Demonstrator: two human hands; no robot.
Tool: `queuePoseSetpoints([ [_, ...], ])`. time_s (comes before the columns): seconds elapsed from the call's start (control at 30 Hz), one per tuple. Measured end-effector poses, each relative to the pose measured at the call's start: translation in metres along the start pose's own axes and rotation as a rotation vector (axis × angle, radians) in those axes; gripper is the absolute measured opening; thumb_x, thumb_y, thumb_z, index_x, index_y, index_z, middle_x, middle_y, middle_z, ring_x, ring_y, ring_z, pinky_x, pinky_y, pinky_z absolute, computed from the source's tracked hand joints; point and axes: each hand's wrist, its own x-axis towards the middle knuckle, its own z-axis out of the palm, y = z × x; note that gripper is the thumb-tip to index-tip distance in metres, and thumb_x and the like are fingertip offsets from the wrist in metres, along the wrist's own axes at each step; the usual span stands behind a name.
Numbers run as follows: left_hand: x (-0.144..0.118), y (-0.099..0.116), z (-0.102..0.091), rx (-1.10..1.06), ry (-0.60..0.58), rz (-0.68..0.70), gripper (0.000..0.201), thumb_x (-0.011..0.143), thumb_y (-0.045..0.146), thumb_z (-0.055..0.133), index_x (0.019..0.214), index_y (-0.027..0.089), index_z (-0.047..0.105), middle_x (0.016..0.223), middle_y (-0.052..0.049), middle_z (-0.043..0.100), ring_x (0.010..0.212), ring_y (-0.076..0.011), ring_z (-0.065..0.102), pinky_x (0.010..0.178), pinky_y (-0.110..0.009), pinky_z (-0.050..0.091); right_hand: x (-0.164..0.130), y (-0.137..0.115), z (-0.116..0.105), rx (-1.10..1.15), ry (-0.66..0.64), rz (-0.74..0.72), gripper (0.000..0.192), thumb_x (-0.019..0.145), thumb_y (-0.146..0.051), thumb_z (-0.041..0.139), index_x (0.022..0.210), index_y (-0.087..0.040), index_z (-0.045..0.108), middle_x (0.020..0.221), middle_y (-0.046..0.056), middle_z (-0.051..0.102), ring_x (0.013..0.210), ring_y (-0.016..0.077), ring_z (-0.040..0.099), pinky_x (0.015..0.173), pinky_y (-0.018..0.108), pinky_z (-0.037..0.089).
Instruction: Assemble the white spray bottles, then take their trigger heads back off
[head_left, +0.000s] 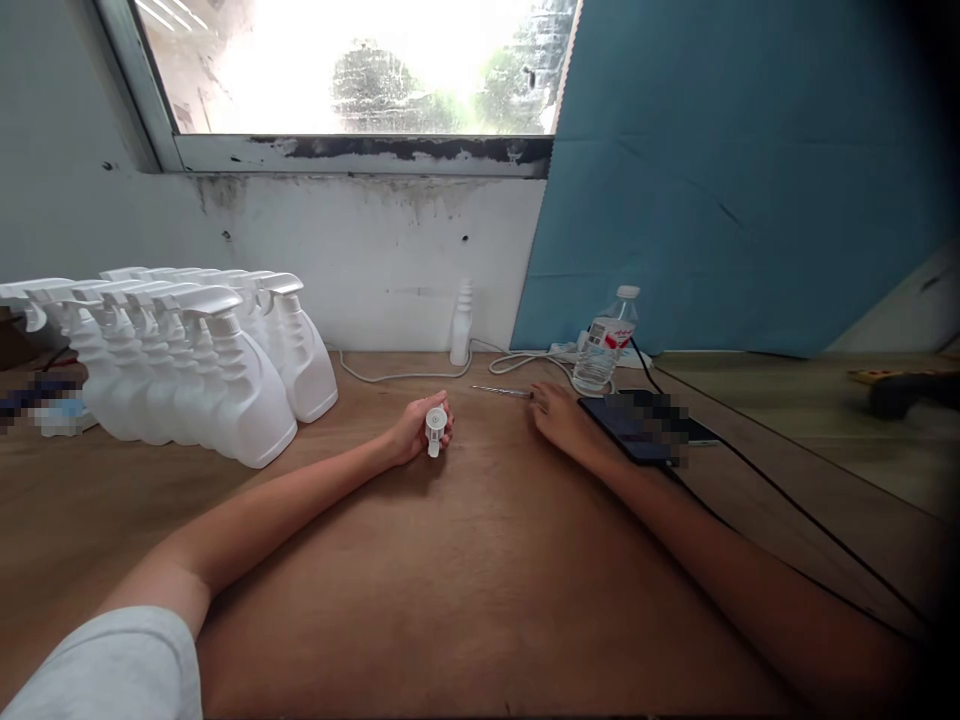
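Note:
My left hand [414, 430] is closed around a white trigger spray head [436, 422], its round collar turned up toward me. Just across from it, my right hand [555, 412] has its fingertips curled at the near-right end of a slim, pointed metal tool [501, 390]. The tool lies low over the tabletop with its thin tip pointing left; whether it is tweezers is too small to tell. Behind the hands, a small white bottle [461, 330] with a ribbed neck stands upright by the wall.
Rows of white spray bottles [255, 400] stand at the left. A clear water bottle [604, 345] is behind my right hand, beside a dark tablet-like device [622, 428] and black cables [780, 490]. A white cord [397, 377] runs along the back of the wooden table [420, 600].

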Motion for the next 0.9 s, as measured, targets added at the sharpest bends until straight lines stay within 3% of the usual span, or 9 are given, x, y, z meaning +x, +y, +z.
queuePoseSetpoints([
  [0.17,0.001,-0.003,-0.001,0.076,0.042,-0.005,0.043,0.075,0.056,0.064,0.07,0.017,0.046,0.05,0.001,0.054,0.033,-0.0122,0.05,0.032,-0.021,0.036,-0.005,-0.004,0.013,-0.174,-0.062,-0.099,0.05,0.087,-0.024,0.047,0.135,-0.009,0.049,0.147,0.019,0.039,0.136,0.0379,0.032,0.11,0.058,0.024],
  [0.27,0.002,-0.005,-0.002,0.101,0.068,0.011,0.042,0.074,0.056,0.064,0.069,0.017,0.047,0.048,0.002,0.054,0.031,-0.0114,0.049,0.032,-0.02,0.036,-0.004,-0.005,0.014,-0.239,-0.104,-0.145,0.047,0.09,-0.023,0.044,0.135,-0.01,0.049,0.14,0.019,0.049,0.134,0.0385,0.035,0.108,0.065,0.016],
  [0.43,0.003,-0.006,-0.001,0.132,0.122,0.042,0.042,0.074,0.056,0.063,0.068,0.017,0.047,0.046,0.002,0.053,0.031,-0.0106,0.047,0.032,-0.02,0.035,-0.006,-0.014,0.006,-0.27,-0.121,-0.229,0.035,0.09,-0.023,0.047,0.121,-0.014,0.06,0.118,0.016,0.063,0.117,0.0318,0.049,0.102,0.051,0.027],
  [0.57,0.002,-0.007,0.0,0.154,0.165,0.066,0.042,0.074,0.056,0.063,0.067,0.017,0.047,0.046,0.002,0.053,0.031,-0.0105,0.048,0.032,-0.02,0.036,-0.01,-0.021,0.001,-0.228,-0.123,-0.211,0.026,0.089,-0.024,0.049,0.103,-0.013,0.068,0.106,0.016,0.067,0.109,0.0306,0.054,0.092,0.041,0.033],
  [0.77,0.001,-0.009,0.001,0.179,0.219,0.114,0.043,0.073,0.057,0.064,0.066,0.018,0.046,0.045,0.003,0.05,0.032,-0.012,0.05,0.032,-0.021,0.036,-0.026,-0.033,-0.017,-0.042,-0.206,-0.195,0.023,0.082,-0.024,0.055,0.097,-0.014,0.07,0.086,0.009,0.071,0.077,0.0214,0.063,0.072,0.03,0.041],
  [0.9,0.0,-0.009,0.0,0.198,0.283,0.163,0.043,0.074,0.057,0.063,0.067,0.018,0.046,0.044,0.005,0.048,0.031,-0.0114,0.049,0.032,-0.02,0.035,-0.048,-0.047,-0.034,0.122,-0.203,-0.183,0.029,0.088,-0.028,0.046,0.101,-0.015,0.068,0.081,0.004,0.069,0.068,0.0155,0.062,0.063,0.024,0.044],
])
